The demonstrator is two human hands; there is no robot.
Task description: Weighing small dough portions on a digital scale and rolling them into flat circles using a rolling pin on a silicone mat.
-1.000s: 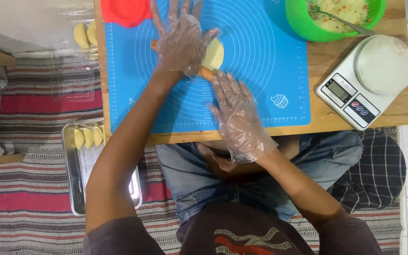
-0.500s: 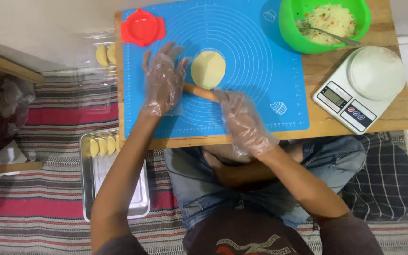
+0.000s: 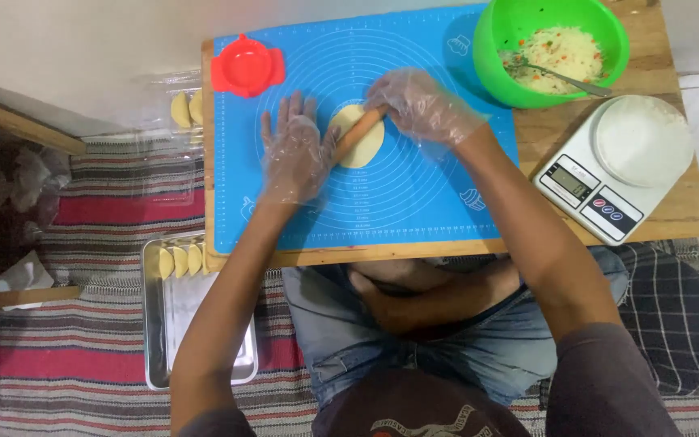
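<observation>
As hands (image 3: 293,158) roll, seemingly, dough (image 3: 363,139).

Person, seated: left hand (image 3: 293,158) and right hand (image 3: 422,105) each in a thin, clear, crinkled plastic glove; bare forearms; dark brownish short-sleeved shirt with chest print; faded blue jeans

a white digital kitchen scale (image 3: 620,174) with a small grey rectangular screen (image 3: 569,180) sits at the right end of the wooden table, while a clear plastic package (image 3: 173,113) of pale dumplings lies off its left edge.
</observation>
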